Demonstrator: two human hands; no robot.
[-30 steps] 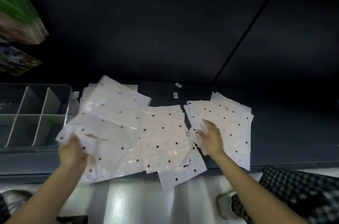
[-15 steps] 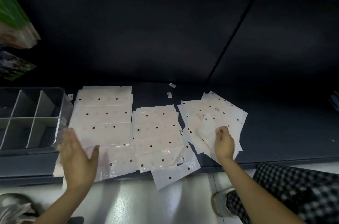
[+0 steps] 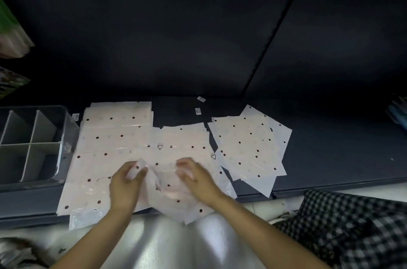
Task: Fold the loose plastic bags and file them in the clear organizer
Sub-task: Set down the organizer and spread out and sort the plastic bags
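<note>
- Both hands meet on a dotted bag [image 3: 169,182] at the shelf's front edge; the left hand [image 3: 125,185] pinches its left corner, and the blurred right hand [image 3: 193,178] grips its right side.
- A triangle mark [image 3: 160,147] shows; the small labels [image 3: 198,111] are unreadable.
- More bags [image 3: 251,147] lie flat on the dark shelf [image 3: 330,158].
- The organizer [image 3: 30,145] stands at left.

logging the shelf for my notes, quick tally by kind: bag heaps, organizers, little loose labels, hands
Heaps of white dotted plastic bags: 3 (left, middle, right)
Clear divided plastic organizer: 1
Small white loose labels: 4 ()
Hands: 2 (left hand, right hand)
Total: 10
</note>
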